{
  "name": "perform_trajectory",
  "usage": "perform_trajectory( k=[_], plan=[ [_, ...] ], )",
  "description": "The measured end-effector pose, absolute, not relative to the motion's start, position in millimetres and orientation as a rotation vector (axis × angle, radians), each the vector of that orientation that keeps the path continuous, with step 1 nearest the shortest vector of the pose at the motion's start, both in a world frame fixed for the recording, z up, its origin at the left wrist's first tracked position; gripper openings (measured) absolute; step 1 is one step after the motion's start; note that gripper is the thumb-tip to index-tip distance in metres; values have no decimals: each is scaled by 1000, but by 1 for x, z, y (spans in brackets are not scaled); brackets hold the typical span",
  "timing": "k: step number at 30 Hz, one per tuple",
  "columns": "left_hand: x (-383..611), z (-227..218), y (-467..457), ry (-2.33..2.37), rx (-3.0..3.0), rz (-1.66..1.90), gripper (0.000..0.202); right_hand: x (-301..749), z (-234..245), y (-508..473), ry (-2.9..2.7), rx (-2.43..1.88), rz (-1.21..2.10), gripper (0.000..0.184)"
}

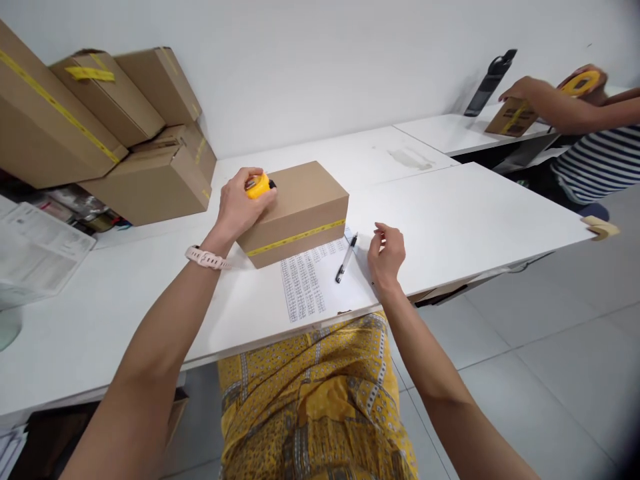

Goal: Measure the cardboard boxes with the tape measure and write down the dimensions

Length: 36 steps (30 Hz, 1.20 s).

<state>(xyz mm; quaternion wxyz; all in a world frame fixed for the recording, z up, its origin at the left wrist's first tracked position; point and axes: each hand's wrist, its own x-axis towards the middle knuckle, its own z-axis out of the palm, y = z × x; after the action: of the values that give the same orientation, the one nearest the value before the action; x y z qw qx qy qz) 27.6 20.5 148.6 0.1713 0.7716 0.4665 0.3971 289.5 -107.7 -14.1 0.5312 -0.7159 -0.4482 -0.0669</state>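
My left hand [243, 207] is closed around a yellow tape measure [259, 186] at the left end of a brown cardboard box [305, 193]. A strip of yellow printed tape runs along the box's front side. Partly under the box lies a white sheet [305, 287] printed with rows of small text. On that sheet rests a black-and-clear pen [347, 259], lying at a slant. My right hand [387, 253] hovers or rests just right of the pen, apart from it. Its fingers are loosely curled with a gap to the thumb, and nothing shows in them.
Several taped cardboard boxes [150, 180] are stacked at the left against the wall. A clear bin [40, 247] holding papers stands in front of them. Right of me, a co-worker's arm [565, 110] reaches over a small box [514, 117] near a dark bottle [490, 83]. The white table's [450, 227] front edge is close to my lap.
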Motion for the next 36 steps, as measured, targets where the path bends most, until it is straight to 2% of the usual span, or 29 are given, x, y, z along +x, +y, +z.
perform_trajectory(
  k=[3,8,11,17,22,27,36],
  plan=[
    [34,171,-17,1153,2100,925,50,276,25,-110,-1056,-1418,-7,28],
    [53,197,-57,993,2015,618,57,257,114,-99,-1204,-1044,914,30],
    [54,198,-58,982,1976,617,57,250,144,-90,-1294,-1020,1124,25],
    [14,196,-32,976,1810,650,63,263,158,-60,-1238,-1017,1193,20],
    [-57,195,13,1094,1661,825,50,304,160,-11,-970,-1143,1055,22],
    [-113,186,36,1237,1602,679,39,309,136,24,-939,-1396,951,29],
    [-116,176,45,1169,1588,643,45,292,114,32,-1038,-1602,845,13]
  ],
)
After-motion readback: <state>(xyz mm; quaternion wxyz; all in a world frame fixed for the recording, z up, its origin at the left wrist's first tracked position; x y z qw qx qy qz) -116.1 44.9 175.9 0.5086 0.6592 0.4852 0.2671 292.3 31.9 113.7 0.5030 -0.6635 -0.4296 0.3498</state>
